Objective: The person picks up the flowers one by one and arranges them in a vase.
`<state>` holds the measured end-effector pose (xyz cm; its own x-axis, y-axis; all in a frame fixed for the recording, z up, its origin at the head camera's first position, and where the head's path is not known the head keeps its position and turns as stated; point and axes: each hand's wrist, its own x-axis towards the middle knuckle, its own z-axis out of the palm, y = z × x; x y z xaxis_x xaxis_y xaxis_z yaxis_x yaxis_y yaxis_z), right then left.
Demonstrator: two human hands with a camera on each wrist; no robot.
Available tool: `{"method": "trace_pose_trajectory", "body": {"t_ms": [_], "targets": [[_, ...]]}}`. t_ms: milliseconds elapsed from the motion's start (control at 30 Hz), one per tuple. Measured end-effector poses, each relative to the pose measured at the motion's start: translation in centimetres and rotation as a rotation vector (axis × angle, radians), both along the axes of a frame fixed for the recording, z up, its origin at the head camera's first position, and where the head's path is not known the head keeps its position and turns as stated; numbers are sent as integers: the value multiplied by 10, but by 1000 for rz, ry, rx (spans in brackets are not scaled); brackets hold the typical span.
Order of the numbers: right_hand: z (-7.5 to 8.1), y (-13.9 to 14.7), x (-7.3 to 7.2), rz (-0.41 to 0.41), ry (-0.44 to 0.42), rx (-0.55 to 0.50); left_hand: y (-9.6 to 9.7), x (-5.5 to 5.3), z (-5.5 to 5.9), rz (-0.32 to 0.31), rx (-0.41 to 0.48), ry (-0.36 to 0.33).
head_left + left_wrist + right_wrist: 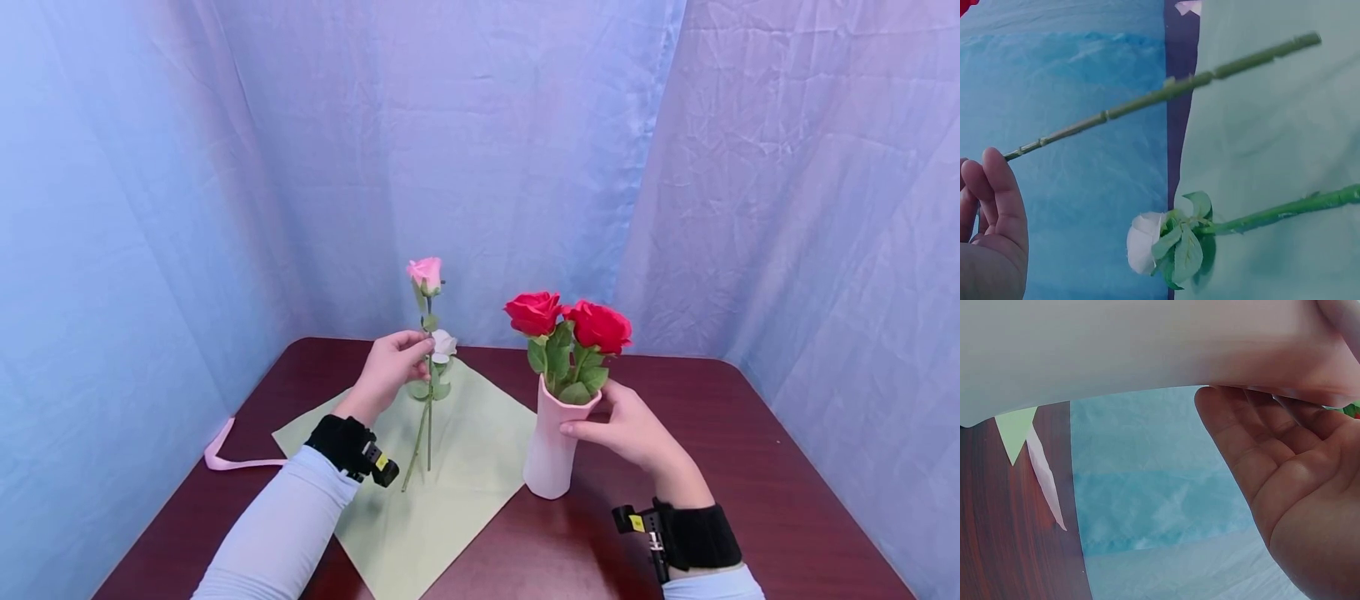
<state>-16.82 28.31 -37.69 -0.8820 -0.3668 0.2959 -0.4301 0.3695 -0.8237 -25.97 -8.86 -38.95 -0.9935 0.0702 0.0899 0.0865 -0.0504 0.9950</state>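
My left hand (392,367) pinches the stem of a pink rose (425,273) between thumb and fingers, bloom up, over a pale green paper sheet (450,500). In the left wrist view the bare lower stem (1141,103) slants out from the fingertips. A white rose (1146,242) with green leaves lies on the sheet, its bloom near the far corner. To the right, my right hand (637,427) grips a white-pink vase (551,450) near its rim, thumb in front and fingers behind. Two red roses (598,327) stand in the vase, leaves at its mouth.
A pink ribbon (221,454) lies at the left edge of the dark red-brown table (697,433), partly under the sheet. Pale blue curtains (480,167) enclose the table at the back and both sides.
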Motion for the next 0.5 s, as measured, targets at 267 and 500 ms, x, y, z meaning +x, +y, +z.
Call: {"method": "trace_pose_trajectory", "body": {"t_ms": [267, 500], "targets": [[0, 0, -1, 3, 0, -4, 1, 2, 4, 3, 66, 11], [0, 0, -1, 1, 4, -3, 4, 7, 9, 23, 136, -5]]}}
